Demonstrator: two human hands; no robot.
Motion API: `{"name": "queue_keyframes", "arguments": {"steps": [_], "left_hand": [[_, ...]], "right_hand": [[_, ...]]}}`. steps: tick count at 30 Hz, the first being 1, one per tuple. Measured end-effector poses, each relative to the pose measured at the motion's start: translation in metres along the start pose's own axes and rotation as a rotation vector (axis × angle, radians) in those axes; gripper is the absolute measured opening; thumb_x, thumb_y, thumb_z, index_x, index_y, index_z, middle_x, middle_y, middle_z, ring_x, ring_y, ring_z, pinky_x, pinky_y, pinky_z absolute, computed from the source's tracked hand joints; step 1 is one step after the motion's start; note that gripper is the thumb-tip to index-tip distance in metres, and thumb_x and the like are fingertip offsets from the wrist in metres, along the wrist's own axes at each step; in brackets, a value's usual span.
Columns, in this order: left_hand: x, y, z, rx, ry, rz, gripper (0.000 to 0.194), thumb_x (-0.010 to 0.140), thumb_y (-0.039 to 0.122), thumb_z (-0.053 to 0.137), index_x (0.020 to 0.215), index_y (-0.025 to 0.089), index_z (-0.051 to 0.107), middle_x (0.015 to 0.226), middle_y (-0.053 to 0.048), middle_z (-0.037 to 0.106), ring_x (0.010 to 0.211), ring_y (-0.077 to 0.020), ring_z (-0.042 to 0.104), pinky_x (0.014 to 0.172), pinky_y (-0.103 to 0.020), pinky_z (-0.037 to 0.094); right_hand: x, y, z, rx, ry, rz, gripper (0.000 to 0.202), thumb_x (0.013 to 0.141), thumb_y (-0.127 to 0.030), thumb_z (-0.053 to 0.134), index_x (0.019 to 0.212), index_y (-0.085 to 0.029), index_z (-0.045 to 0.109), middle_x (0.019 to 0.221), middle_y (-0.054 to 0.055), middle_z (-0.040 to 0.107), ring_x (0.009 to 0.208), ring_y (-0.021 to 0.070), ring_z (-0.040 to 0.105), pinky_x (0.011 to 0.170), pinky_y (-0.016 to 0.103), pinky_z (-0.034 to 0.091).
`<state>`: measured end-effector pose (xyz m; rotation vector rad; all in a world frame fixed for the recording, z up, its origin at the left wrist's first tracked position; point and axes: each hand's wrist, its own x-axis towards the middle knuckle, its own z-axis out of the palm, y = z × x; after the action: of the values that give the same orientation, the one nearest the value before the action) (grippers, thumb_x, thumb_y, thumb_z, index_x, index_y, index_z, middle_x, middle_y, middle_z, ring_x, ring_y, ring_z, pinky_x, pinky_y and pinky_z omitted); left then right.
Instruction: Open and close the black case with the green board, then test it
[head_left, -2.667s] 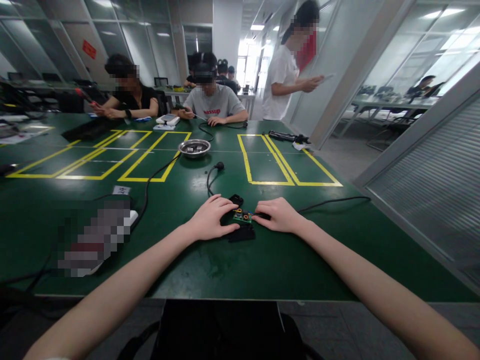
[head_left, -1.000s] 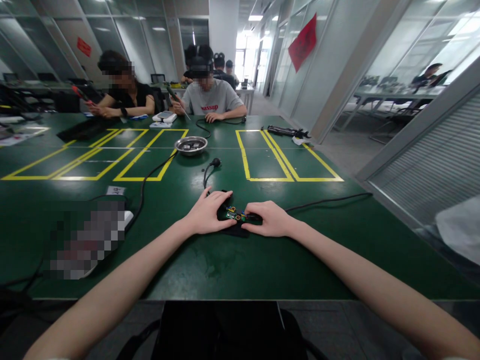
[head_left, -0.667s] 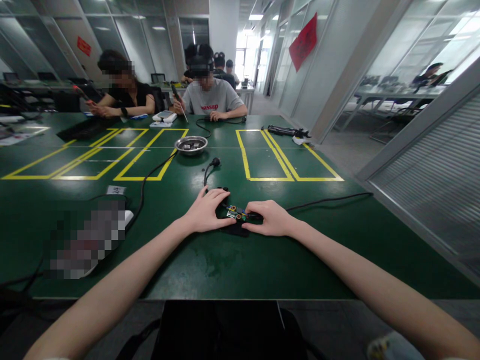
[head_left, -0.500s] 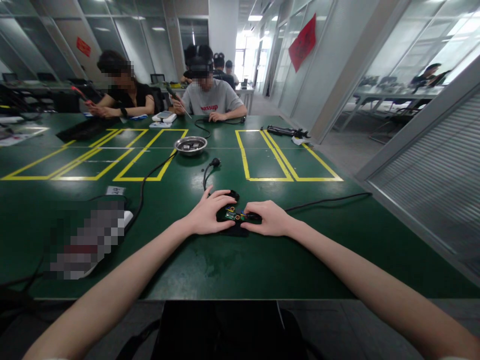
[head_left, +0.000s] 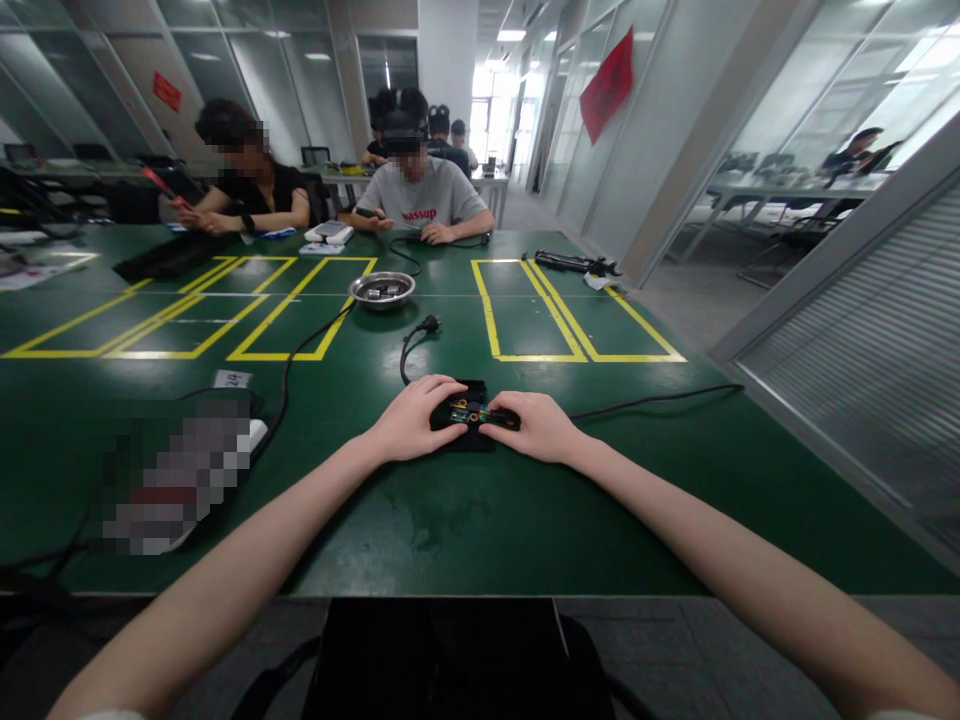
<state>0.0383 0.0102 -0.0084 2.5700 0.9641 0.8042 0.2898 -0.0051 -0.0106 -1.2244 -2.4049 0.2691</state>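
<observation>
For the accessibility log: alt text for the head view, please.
Both hands, left hand and right hand, rest on a small black housing holding a circuit board on a green table. Beyond sit a metal bowl and two seated people.

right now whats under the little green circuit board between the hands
The board lies in a black casing on the green table. The left hand and right hand cover the casing's sides, so how the board sits inside cannot be seen.
</observation>
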Motion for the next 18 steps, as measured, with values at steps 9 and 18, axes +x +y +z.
{"name": "queue_keyframes", "arguments": {"steps": [9, 18], "left_hand": [[0.003, -0.012, 0.000, 0.009, -0.015, -0.021, 0.029, 0.094, 0.033, 0.061, 0.120, 0.021, 0.065, 0.121, -0.010, 0.072, 0.114, -0.0271, 0.068, 0.103, -0.044, 0.055], [0.004, -0.013, 0.001, 0.006, 0.070, -0.019, 0.035, 0.094, 0.034, 0.060, 0.126, 0.019, 0.063, 0.136, -0.014, 0.061, 0.131, -0.0292, 0.058, 0.114, -0.047, 0.048]], "right_hand": [[0.008, 0.013, 0.004, 0.060, -0.004, -0.004, 0.015, 0.097, -0.034, 0.066, 0.099, -0.019, 0.070, 0.091, 0.006, 0.073, 0.081, 0.0200, 0.067, 0.073, 0.030, 0.048], [0.010, 0.014, 0.008, 0.038, 0.050, 0.023, 0.016, 0.097, -0.034, 0.066, 0.104, -0.019, 0.069, 0.098, 0.008, 0.073, 0.089, 0.0225, 0.069, 0.079, 0.033, 0.053]]}}
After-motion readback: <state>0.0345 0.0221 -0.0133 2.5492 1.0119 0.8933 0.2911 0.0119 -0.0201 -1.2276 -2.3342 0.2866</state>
